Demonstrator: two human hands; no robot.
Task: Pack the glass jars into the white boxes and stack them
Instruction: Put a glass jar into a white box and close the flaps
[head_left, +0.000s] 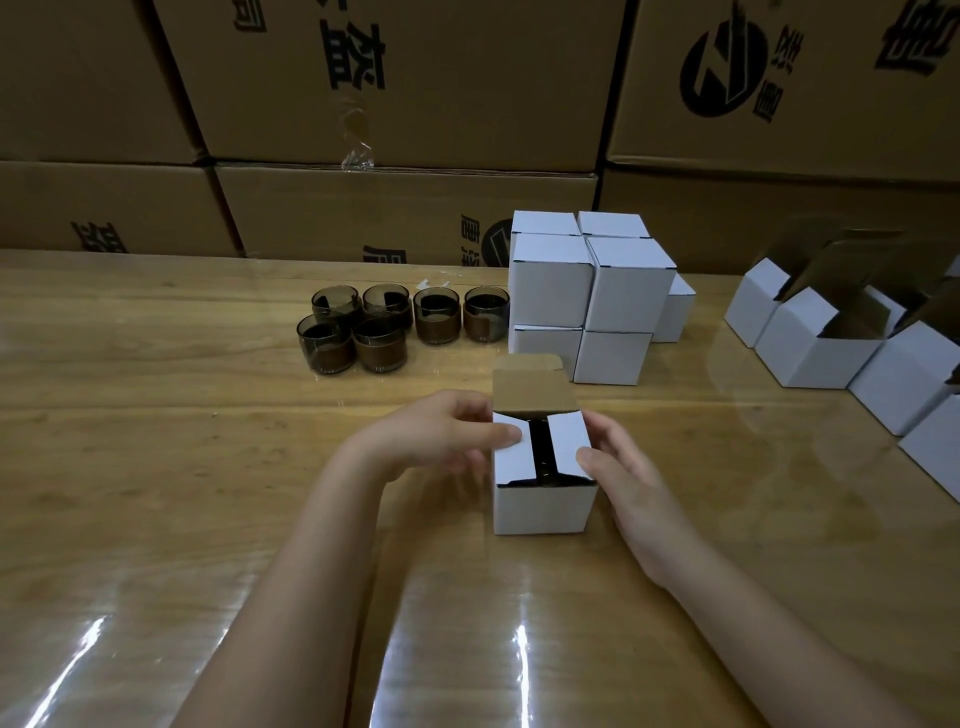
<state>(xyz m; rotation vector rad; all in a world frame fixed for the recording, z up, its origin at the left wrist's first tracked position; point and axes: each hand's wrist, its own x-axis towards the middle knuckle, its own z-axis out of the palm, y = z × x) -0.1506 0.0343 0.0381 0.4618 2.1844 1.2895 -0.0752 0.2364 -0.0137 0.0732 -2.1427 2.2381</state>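
Head view, the only one I have. Just right of the frame's centre, a white box (544, 501) stands on the desk (208, 467). Its two white side flaps are folded in over the mouth with a dark slit between them; I take the dark shape in that slit for a jar already inside, though I cannot be sure. The brown lid flap (532, 384) stands up at the far edge, pointing toward the top of the frame.

My left hand (441, 436) comes in from the lower left. Its grip is narrow, with the thumb pressing the left flap and the fingers curled at the box's far left corner. My right hand (623, 467) comes from the lower right, thumb tip on the near corner of the right flap and palm along the box's right wall. Neither grip carries anything; both only pin the flaps.

The relation that matters: the lid flap lies just beyond both thumbs, hinged on the far edge. I judge it must swing down toward me over the pinned flaps. The left fingers are already close to its base, so that hand seems better placed.

The loose glass jars (400, 327) cluster left of centre, upper middle. The closed white boxes (592, 296) are stacked directly above my box, and the open boxes (831, 332) sit at right.
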